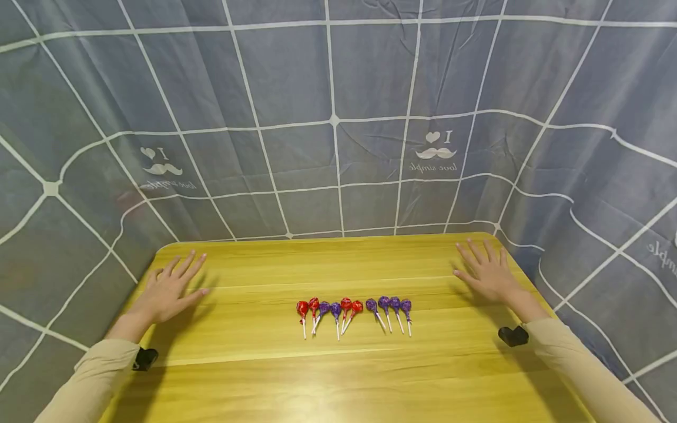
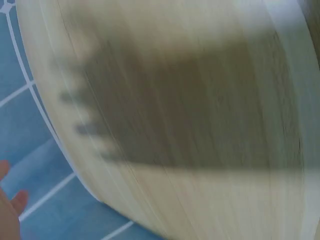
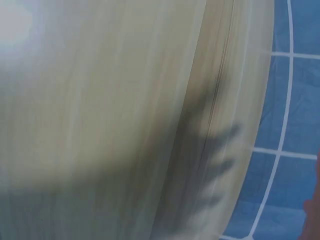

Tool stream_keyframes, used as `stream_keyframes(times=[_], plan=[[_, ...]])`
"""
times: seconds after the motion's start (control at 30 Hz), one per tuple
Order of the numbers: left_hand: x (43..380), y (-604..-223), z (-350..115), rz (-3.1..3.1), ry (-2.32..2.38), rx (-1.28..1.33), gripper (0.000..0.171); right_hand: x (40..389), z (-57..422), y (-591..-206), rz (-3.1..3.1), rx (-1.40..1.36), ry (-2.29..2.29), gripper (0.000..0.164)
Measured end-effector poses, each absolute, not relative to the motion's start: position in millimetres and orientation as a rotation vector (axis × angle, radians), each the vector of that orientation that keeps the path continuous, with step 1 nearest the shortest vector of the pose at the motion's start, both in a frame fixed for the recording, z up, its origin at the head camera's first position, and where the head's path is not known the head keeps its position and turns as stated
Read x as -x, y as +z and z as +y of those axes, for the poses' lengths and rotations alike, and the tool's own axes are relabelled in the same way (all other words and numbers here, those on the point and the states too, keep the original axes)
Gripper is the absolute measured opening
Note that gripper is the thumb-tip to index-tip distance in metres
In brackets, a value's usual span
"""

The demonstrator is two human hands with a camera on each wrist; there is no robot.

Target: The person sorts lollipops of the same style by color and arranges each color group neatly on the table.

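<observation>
In the head view, lollipops lie in a row across the middle of the table, sticks toward me. From the left come two red lollipops (image 1: 302, 308), two purple lollipops (image 1: 335, 308), two red lollipops (image 1: 346, 304), then after a small gap several purple lollipops (image 1: 395, 303). Some sticks cross or touch. My left hand (image 1: 168, 292) is spread over the table's left side, and my right hand (image 1: 489, 276) is spread over the right side. Both hold nothing and stay apart from the lollipops. Only a bit of the left hand (image 2: 10, 215) shows in the left wrist view.
The yellow wood-grain table (image 1: 238, 376) has rounded far corners. A grey-blue curtain (image 1: 296, 76) with white grid lines surrounds its back and sides. Shadows of both hands fall on the tabletop. Small black devices (image 1: 513, 336) sit at both wrists.
</observation>
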State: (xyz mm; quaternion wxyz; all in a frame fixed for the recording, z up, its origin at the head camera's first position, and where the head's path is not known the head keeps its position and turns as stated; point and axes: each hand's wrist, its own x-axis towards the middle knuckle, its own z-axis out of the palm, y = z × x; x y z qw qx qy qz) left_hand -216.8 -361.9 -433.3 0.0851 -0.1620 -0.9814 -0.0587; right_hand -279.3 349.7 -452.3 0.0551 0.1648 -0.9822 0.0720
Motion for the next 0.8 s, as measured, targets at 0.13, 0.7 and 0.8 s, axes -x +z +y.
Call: stream_keyframes(times=[0.13,0.7,0.8], plan=[[214,-434,-357,-2.962,-0.134,0.478,0.078,276,345,-454,-2.939,-0.477,0.199,0.068],[207,-432,-304,-2.898,-0.306,0.323,0.040,253,301,-447,-2.747,-0.566,0.210,0.034],[204,-433,-293,-2.884,-0.383,0.300,0.036,253,290,-449,-2.743,-0.582,0.226,0.034]])
